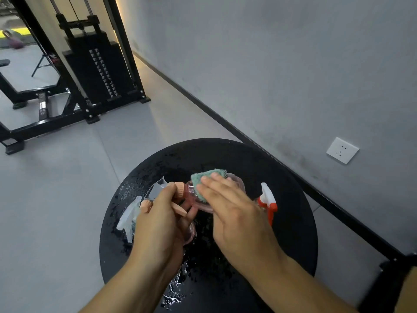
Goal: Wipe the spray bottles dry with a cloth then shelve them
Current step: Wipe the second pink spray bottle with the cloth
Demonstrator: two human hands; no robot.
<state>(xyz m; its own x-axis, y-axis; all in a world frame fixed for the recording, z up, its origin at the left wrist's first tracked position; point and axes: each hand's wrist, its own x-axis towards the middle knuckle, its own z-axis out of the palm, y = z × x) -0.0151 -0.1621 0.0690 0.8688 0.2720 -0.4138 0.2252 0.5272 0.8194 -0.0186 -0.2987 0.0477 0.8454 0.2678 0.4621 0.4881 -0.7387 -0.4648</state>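
Observation:
My left hand (159,219) grips the neck and peach trigger of a clear pink spray bottle (191,193), held on its side above the round black table (293,211). With flat fingers, my right hand (232,208) presses a teal cloth (206,178) onto the bottle's body. A second bottle with a white-and-peach spray head (129,216) lies on the table to the left, partly hidden by my left hand. At the right stands a bottle with a red-and-white trigger head (267,202), its body hidden behind my right hand.
Water drops and puddles (176,290) cover the black tabletop. A grey wall with a white socket (342,150) runs along the right. A black weight machine (94,71) stands on the grey floor at the far left.

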